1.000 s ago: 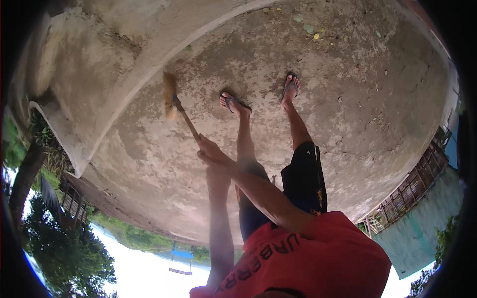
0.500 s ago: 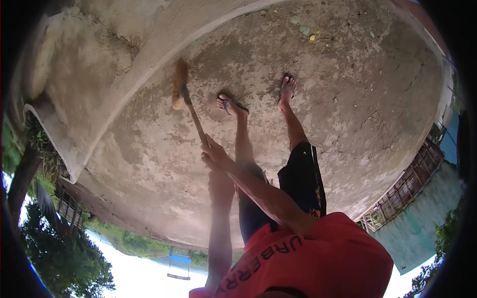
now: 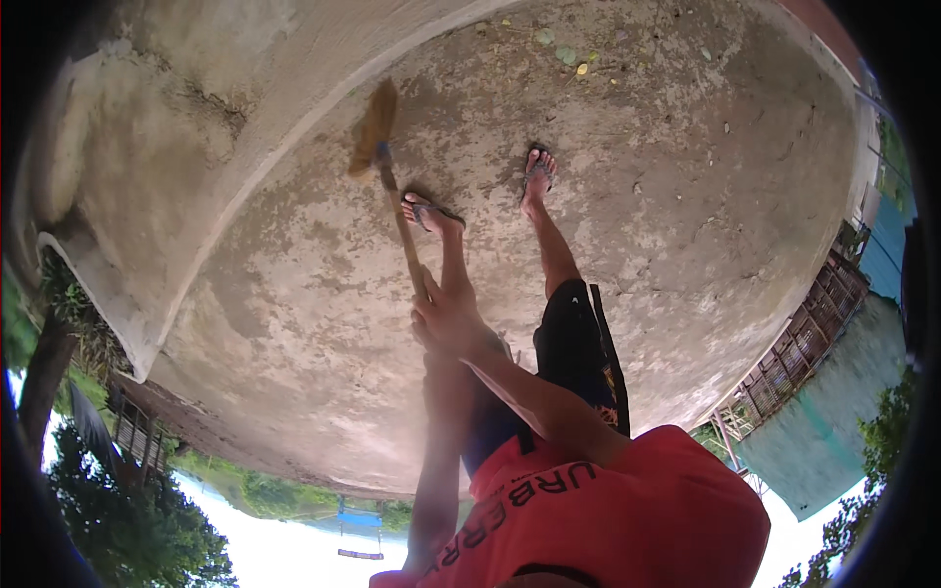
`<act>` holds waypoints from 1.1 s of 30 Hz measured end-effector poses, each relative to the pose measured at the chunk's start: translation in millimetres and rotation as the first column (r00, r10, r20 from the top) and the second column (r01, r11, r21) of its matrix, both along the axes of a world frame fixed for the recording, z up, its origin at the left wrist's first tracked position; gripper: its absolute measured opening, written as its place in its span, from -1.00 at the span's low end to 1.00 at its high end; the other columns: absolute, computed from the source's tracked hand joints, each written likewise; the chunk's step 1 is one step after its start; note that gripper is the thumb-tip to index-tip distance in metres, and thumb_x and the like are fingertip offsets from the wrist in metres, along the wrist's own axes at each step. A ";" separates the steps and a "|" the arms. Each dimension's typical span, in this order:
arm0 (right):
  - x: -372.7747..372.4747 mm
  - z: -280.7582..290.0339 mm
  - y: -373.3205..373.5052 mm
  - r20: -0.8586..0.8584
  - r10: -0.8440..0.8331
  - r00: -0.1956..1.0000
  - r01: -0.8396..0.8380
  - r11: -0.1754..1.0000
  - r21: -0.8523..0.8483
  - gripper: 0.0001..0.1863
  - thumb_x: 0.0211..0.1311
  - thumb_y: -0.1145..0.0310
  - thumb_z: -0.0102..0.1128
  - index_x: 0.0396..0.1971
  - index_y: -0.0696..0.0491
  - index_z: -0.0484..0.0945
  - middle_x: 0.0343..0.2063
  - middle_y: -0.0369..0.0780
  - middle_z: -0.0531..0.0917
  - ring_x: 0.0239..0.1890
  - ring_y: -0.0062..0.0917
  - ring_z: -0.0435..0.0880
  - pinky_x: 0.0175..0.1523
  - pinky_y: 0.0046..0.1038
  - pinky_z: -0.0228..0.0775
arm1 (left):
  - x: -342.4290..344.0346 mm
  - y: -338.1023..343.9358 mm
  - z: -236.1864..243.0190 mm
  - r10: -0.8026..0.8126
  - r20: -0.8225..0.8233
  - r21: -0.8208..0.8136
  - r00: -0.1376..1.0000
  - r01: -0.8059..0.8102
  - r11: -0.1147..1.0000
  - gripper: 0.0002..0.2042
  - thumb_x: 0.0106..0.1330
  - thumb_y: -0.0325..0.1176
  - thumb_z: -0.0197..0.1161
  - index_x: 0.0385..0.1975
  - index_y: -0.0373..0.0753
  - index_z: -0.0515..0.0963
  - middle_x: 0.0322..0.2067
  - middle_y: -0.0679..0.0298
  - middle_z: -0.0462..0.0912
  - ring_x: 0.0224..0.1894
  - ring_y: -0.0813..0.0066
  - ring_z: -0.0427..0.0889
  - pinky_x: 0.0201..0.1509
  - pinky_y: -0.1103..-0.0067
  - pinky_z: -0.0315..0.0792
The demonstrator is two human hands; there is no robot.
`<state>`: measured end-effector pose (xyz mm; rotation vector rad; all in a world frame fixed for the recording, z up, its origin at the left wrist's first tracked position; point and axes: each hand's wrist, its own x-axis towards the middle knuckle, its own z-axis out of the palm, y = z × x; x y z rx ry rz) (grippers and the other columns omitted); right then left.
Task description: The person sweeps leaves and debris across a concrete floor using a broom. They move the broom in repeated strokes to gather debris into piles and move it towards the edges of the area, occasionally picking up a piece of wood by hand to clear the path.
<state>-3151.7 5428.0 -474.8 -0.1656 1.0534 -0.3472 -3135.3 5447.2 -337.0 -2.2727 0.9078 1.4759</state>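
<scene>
A broom [image 3: 377, 132] with a wooden handle and a fan of tan bristles reaches away from me to the upper left. Its bristles are smeared by motion over the concrete, near my left foot. My right hand [image 3: 451, 318] is closed round the handle. Close below it, my left hand [image 3: 446, 377] is closed at the handle's near end, hazy and partly covered by the right wrist. The end of the handle is hidden behind my hands.
The weathered concrete floor [image 3: 627, 225] meets a low curved concrete ledge [image 3: 265, 162] on the left. My sandalled feet [image 3: 431, 214] stand near the broom. A few leaves [image 3: 566, 55] lie at the far side. A fence [image 3: 794, 338] runs along the right.
The broom head has swung a little to the right and away from me. Both hands have shifted right, still together on the handle.
</scene>
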 end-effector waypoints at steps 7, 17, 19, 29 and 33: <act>51.7 -55.3 -73.9 0.055 0.038 0.998 -0.044 0.991 0.123 -0.28 0.35 0.34 -0.01 0.42 0.00 -0.12 -0.60 -0.36 0.38 -0.57 -0.69 0.38 -0.46 -0.61 0.30 | 48.1 -85.3 -73.8 0.002 0.105 0.057 0.994 -0.008 0.998 -0.31 0.37 -0.32 -0.01 0.37 -0.29 -0.25 -0.09 -0.16 0.53 -0.16 -0.14 0.61 -0.11 0.21 0.55; -31.7 -11.7 -46.6 -0.324 -0.009 0.946 -0.232 0.678 -0.698 -0.38 0.37 0.36 -0.04 0.39 0.01 0.02 -0.42 -0.30 0.47 -0.52 -0.67 0.42 -0.43 -0.61 0.32 | -38.9 -95.3 -13.8 0.144 -0.088 -0.078 0.986 -0.151 0.985 -0.29 0.33 -0.37 0.01 0.37 -0.30 -0.26 -0.07 -0.18 0.53 -0.14 -0.14 0.61 -0.10 0.17 0.53; -50.8 -68.9 -95.7 -0.301 0.085 0.950 -0.259 0.754 -0.604 -0.45 0.36 0.35 -0.01 0.32 0.02 0.16 -0.39 -0.28 0.51 -0.51 -0.66 0.47 -0.42 -0.62 0.34 | -56.6 -134.0 -55.0 0.165 -0.151 -0.130 0.975 -0.185 0.974 -0.29 0.33 -0.37 0.01 0.36 -0.30 -0.26 -0.07 -0.19 0.53 -0.14 -0.14 0.61 -0.10 0.17 0.53; -205.2 -77.5 -251.6 -0.434 -0.287 0.854 0.159 0.938 -0.309 -0.48 0.34 0.39 -0.04 0.27 0.05 0.13 -0.56 -0.32 0.39 -0.61 -0.70 0.33 -0.57 -0.57 0.22 | -139.1 -240.4 -109.6 -0.092 -0.367 -0.239 0.926 0.002 0.971 -0.26 0.33 -0.32 0.00 0.36 -0.28 -0.33 -0.01 -0.26 0.48 -0.12 -0.16 0.61 -0.10 0.16 0.53; -213.2 -2.5 -168.1 -0.552 -0.155 0.819 -0.184 0.841 -0.509 -0.38 0.34 0.40 -0.07 0.36 0.09 0.02 -0.54 -0.31 0.43 -0.56 -0.69 0.40 -0.48 -0.58 0.31 | -149.7 -156.2 -9.3 0.081 -0.386 -0.141 0.919 -0.145 0.979 -0.46 0.44 -0.22 -0.12 0.34 -0.30 -0.01 0.08 -0.15 0.46 -0.01 0.11 0.56 0.02 0.33 0.46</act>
